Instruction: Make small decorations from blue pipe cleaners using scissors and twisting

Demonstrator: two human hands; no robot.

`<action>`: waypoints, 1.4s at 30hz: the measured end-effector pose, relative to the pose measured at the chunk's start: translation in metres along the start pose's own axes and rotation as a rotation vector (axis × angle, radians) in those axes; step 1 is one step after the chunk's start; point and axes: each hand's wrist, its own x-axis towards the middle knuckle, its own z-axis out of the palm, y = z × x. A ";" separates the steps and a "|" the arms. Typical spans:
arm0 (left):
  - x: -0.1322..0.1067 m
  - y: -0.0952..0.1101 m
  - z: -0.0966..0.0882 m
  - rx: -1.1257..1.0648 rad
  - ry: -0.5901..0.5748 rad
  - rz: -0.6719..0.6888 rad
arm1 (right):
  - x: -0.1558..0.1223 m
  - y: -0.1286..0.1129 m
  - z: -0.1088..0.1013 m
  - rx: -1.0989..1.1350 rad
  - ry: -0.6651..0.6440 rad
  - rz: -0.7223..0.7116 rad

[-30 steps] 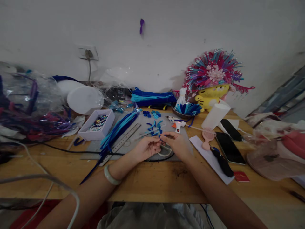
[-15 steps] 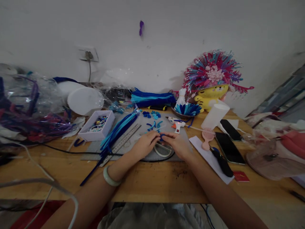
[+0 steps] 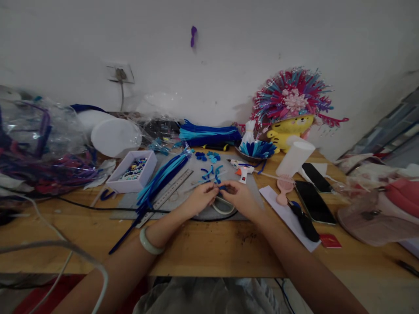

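My left hand (image 3: 198, 199) and my right hand (image 3: 240, 196) meet over a grey mat (image 3: 183, 192), fingertips pinched together on a small blue pipe-cleaner piece (image 3: 221, 188). A pale band or ring (image 3: 222, 208) lies on the mat just under them. Several short blue bent pieces (image 3: 211, 171) lie on the mat beyond my fingers. A white glue gun (image 3: 242, 169) rests just past my right hand. A bundle of blue pipe cleaners (image 3: 162, 179) and a metal ruler (image 3: 170, 195) lie to the left of my left hand.
A white box of beads (image 3: 133, 171) sits at the left, plastic bags of craft material (image 3: 39, 144) beyond it. A yellow plush with a feathered headdress (image 3: 291, 113), a white cup (image 3: 296, 158), a pink comb (image 3: 284, 189), two phones (image 3: 314, 201) and black scissors (image 3: 304, 222) stand at the right.
My hands have stayed together over the mat, shifting slightly away from me while the fingers work the small blue piece. Nothing else has moved.
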 end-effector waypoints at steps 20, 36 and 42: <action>-0.006 0.001 -0.009 0.970 0.124 0.566 | 0.001 -0.003 -0.002 0.449 0.019 0.285; 0.003 -0.005 0.000 -0.667 -0.023 -0.223 | 0.000 -0.003 -0.002 0.110 0.003 0.114; 0.002 0.002 0.001 -0.344 0.075 0.011 | -0.001 -0.009 -0.001 0.226 0.019 0.171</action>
